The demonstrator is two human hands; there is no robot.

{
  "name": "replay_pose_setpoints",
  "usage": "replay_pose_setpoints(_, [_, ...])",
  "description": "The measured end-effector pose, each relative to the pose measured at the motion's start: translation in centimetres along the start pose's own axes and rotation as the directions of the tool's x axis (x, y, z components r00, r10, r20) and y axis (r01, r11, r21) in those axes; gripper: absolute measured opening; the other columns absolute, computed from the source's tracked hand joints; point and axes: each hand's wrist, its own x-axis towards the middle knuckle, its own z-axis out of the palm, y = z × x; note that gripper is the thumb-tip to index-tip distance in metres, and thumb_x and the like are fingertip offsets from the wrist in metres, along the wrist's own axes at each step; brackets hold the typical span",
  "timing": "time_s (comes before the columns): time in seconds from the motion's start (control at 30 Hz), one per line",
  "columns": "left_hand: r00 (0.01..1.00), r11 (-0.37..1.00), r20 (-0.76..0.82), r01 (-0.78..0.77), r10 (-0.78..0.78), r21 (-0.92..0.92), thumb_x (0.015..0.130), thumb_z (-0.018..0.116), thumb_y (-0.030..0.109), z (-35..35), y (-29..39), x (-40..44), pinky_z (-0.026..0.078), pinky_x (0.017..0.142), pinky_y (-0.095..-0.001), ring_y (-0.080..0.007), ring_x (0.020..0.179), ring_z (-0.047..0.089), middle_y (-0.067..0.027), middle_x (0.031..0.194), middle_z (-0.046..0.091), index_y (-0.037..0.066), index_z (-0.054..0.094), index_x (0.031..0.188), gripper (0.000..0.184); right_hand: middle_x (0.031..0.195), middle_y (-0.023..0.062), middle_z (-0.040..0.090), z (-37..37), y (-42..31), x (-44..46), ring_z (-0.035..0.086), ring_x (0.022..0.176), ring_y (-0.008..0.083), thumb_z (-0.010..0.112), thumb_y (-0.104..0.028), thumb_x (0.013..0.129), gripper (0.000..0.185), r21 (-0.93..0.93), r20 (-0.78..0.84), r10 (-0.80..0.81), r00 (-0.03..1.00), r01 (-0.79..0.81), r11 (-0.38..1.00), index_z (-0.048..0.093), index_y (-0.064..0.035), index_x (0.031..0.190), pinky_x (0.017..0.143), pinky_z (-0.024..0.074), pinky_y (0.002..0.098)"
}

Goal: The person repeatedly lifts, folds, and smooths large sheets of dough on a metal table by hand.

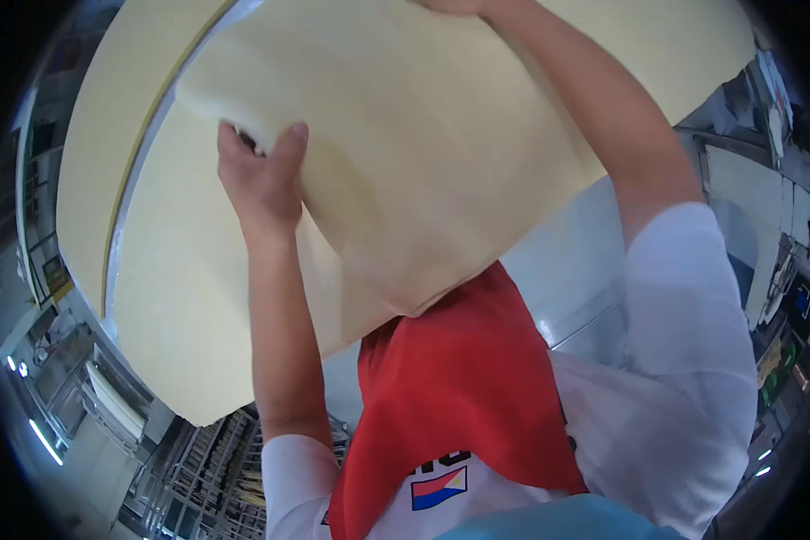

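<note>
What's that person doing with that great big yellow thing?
Someone is handling a big, pale yellow sheet with both bare hands. The left hand has hold of its edge, which is lifted and bent over. Under it is another pale layer. The right hand is up at the far part of the sheet, but the picture cuts it off, so I can't tell how it's holding on. The near edge reaches the red cloth the person is wearing.

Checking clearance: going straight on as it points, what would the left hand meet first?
Most likely the pale sheet, whose edge the left hand already grips. Depth beyond the fingertips is unclear.
</note>
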Motion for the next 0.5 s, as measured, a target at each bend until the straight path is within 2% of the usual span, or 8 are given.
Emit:
replay_pose_setpoints(0.07, [0.971, 0.984, 0.172, -0.155, 0.168, -0.085, 0.078, 0.069, 0.008, 2.4, 2.7, 1.0, 0.052, 0.081, -0.0327, -0.0223, 0.089, 0.065, -0.0148, 0.103, 0.067, -0.008, 0.052, 0.117, 0.045, 0.163, 0.0153, 0.023, -0.8, -1.4, -5.5, 0.017, 0.152, 0.0331, 0.036, -0.050, 0.102, 0.068, -0.003, 0.002, 0.057, 0.998, -0.057, 0.998, 0.028, -0.0089, 0.156, 0.122, 0.0146, 0.0554])
replay_pose_setpoints(0.1, [0.971, 0.984, 0.168, -0.156, 0.169, -0.088, 0.078, 0.069, 0.008, 3.6, 3.3, 1.7, 0.052, 0.081, -0.0327, -0.0223, 0.089, 0.065, -0.0148, 0.103, 0.067, -0.008, 0.052, 0.117, 0.045, 0.163, 0.0155, 0.025, -0.7, -2.3, -8.6, 0.019, 0.152, 0.0331, 0.037, -0.049, 0.102, 0.067, -0.001, -0.001, 0.117, 0.993, -0.117, 0.993, 0.030, -0.0069, 0.154, 0.122, 0.0163, 0.0556])
replay_pose_setpoints(0.17, [0.955, 0.972, 0.286, -0.137, 0.079, 0.189, 0.075, 0.069, 0.013, 5.9, 4.2, 3.0, 0.052, 0.081, -0.0338, -0.0243, 0.089, 0.064, -0.0161, 0.103, 0.065, -0.011, 0.047, 0.128, 0.062, 0.163, 0.0146, 0.024, 1.7, -3.5, -15.1, 0.021, 0.151, 0.0321, 0.040, -0.050, 0.101, 0.068, -0.127, -0.145, 0.088, 0.986, -0.107, 0.986, 0.029, -0.0103, 0.155, 0.118, 0.0208, 0.0595])
replay_pose_setpoints(0.27, [0.977, 0.943, 0.202, -0.128, 0.066, 0.307, 0.078, 0.072, 0.012, 6.7, 4.0, 2.9, 0.055, 0.081, -0.0355, -0.0254, 0.098, 0.065, -0.0206, 0.121, 0.059, -0.011, 0.034, 0.145, 0.080, 0.160, 0.0139, 0.029, 0.7, -7.8, -24.8, 0.024, 0.149, 0.0356, 0.047, -0.048, 0.099, 0.066, -0.088, -0.052, 0.176, 0.983, -0.180, 0.980, 0.034, -0.0141, 0.154, 0.117, 0.0196, 0.0611])
replay_pose_setpoints(0.3, [0.976, 0.971, 0.215, -0.077, 0.027, 0.225, 0.081, 0.071, 0.012, 6.2, 3.4, 3.0, 0.055, 0.081, -0.0343, -0.0244, 0.101, 0.064, -0.0217, 0.125, 0.056, -0.009, 0.024, 0.152, 0.087, 0.160, 0.0140, 0.031, 0.7, -8.8, -27.3, 0.025, 0.149, 0.0362, 0.048, -0.046, 0.099, 0.066, -0.082, 0.012, 0.220, 0.975, -0.218, 0.972, 0.033, -0.0148, 0.155, 0.117, 0.0197, 0.0622])
replay_pose_setpoints(0.4, [0.983, 0.994, 0.176, 0.037, -0.055, 0.106, 0.085, 0.068, 0.010, 4.9, 3.3, 2.1, 0.055, 0.083, -0.0333, -0.0226, 0.103, 0.064, -0.0200, 0.127, 0.056, -0.010, 0.029, 0.149, 0.078, 0.160, 0.0137, 0.030, 0.7, -9.7, -30.7, 0.025, 0.148, 0.0374, 0.050, -0.043, 0.098, 0.066, -0.046, -0.001, 0.254, 0.967, -0.254, 0.966, 0.033, -0.0147, 0.155, 0.115, 0.0192, 0.0648])
replay_pose_setpoints(0.43, [0.984, 0.992, 0.166, 0.042, -0.062, 0.121, 0.085, 0.068, 0.010, 4.4, 2.7, 2.3, 0.055, 0.083, -0.0333, -0.0226, 0.103, 0.064, -0.0200, 0.127, 0.056, -0.010, 0.029, 0.149, 0.078, 0.160, 0.0127, 0.031, 0.3, -9.1, -26.7, 0.028, 0.147, 0.0366, 0.050, -0.045, 0.098, 0.064, -0.061, -0.077, 0.183, 0.980, -0.187, 0.980, 0.038, -0.0148, 0.153, 0.114, 0.0197, 0.0672])
replay_pose_setpoints(0.5, [0.977, 0.996, 0.197, -0.070, 0.079, -0.055, 0.085, 0.068, 0.015, 3.7, 1.6, 2.4, 0.053, 0.078, -0.0303, -0.0179, 0.094, 0.063, -0.0137, 0.110, 0.064, -0.009, 0.044, 0.141, 0.065, 0.159, 0.0107, 0.034, 1.0, -8.2, -19.6, 0.032, 0.145, 0.0345, 0.048, -0.047, 0.099, 0.061, -0.045, -0.213, 0.117, 0.970, -0.129, 0.991, 0.042, -0.0142, 0.150, 0.112, 0.0222, 0.0682])
